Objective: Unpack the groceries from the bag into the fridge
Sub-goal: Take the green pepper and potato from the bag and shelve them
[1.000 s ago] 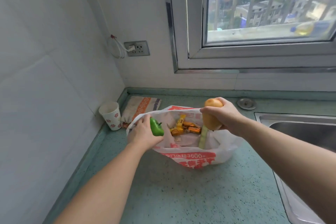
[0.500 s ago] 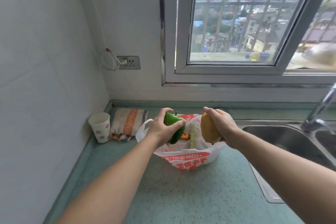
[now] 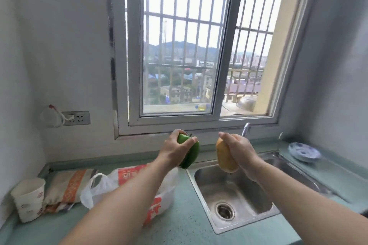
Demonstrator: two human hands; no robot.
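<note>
Left hand grips one green pepper; right hand grips one mango — both aloft, one over the sink rim, one plastic bag below.

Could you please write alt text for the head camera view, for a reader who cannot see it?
A person's left hand holds a green pepper and the right hand holds a yellow fruit above a counter and steel sink. A plastic grocery bag lies at left, below a barred window.
</note>
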